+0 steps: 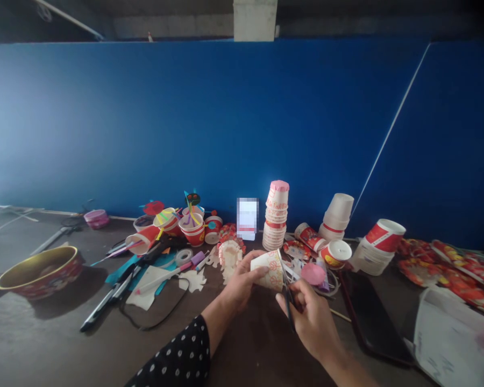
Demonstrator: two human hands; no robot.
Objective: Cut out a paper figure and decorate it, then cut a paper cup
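Note:
My left hand [242, 279] is closed round a white paper cup [269, 271] with an orange-red pattern, tipped on its side with its rim to the right. In my right hand [308, 312] is a pair of dark scissors [289, 303], the blades against the cup's rim; how far they reach past the rim is hidden. Just behind the cup, a cut-open paper cup piece [230, 257] lies with ragged edges. White scraps [192, 280] are scattered to the left of my hands. Right of the cup sits a pink paper disc [313, 274].
A tall cup stack [275, 236] stands against the blue wall, with more stacked cups [381, 242] to the right. A dark tablet [373, 317] lies at the right. Leftward are a glue gun [139, 274], cups with colourful strips [191, 234], a tape roll [184, 256] and a gold-rimmed bowl [40, 282].

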